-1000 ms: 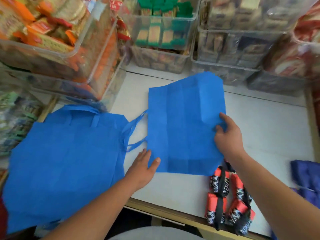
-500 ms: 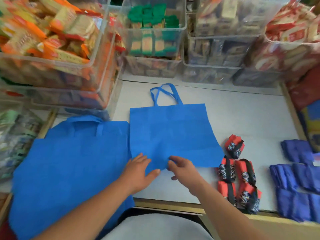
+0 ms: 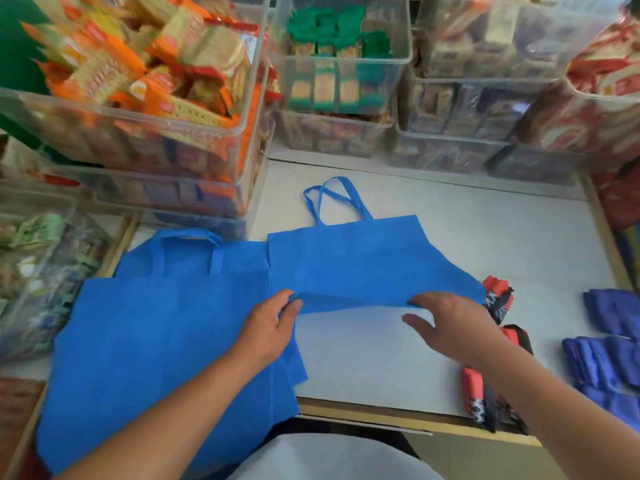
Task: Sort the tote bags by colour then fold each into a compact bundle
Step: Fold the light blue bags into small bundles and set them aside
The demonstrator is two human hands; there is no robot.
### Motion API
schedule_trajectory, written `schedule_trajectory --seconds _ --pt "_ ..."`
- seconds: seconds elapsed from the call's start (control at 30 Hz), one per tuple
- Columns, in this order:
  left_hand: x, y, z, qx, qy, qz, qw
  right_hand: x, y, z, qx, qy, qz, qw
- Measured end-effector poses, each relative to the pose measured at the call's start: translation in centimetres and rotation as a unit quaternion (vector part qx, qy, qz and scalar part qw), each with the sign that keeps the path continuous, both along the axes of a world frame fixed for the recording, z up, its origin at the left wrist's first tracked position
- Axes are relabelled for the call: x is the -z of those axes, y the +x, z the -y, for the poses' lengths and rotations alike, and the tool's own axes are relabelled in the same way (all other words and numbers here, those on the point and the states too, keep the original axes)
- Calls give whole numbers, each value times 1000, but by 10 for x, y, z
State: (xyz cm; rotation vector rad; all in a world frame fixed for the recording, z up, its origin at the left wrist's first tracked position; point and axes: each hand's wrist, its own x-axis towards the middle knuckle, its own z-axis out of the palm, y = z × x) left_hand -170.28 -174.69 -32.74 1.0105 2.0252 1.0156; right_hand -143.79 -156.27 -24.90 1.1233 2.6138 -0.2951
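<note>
A blue tote bag [image 3: 349, 258] lies flat on the white table [image 3: 485, 237], handles pointing away from me. Its near edge is lifted off the table and turned up. My left hand [image 3: 268, 327] pinches that edge at its left end. My right hand [image 3: 450, 323] holds the same edge at the right, fingers over it and thumb spread below. A stack of larger blue tote bags [image 3: 156, 337] lies to the left and hangs over the table's front edge. Folded red patterned bundles [image 3: 498, 299] sit under my right forearm. Folded purple-blue bundles [image 3: 609, 344] lie at the far right.
Clear plastic bins of packaged snacks [image 3: 145, 109] stand stacked along the left, and more bins [image 3: 339, 81] line the back of the table. A wooden rim [image 3: 398, 415] runs along the table's front edge. Bags of goods [image 3: 38, 271] sit at the far left.
Both hands have spread apart along the bag's near edge and lifted it off the table, folding it upward. A second ago the bag lay sideways; it has been turned handles-away.
</note>
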Motion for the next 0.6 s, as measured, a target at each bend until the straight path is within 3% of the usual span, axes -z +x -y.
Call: schedule_trajectory --seconds 0.07,0.13,0.23,0.37,0.47,0.6 --pt "-4 -8 5 -33 6 -16 999 -17 2 -14 42 -2 17 999" --pt "-10 -16 7 -73 -7 -38 997 -34 8 -27 107 -68 -1 992" --pt "-11 -25 -2 -109 -12 -49 993 -40 24 -37 224 -208 -129 943" --pt "4 -33 -24 -122 -56 -75 988 2 32 -30 347 -171 -215 897" --pt "18 -32 -32 -9 -112 -205 972 46 29 -40 403 -153 -210 878" --pt "30 -17 -41 190 -119 -366 903 79 12 -77 376 -141 -177 899"
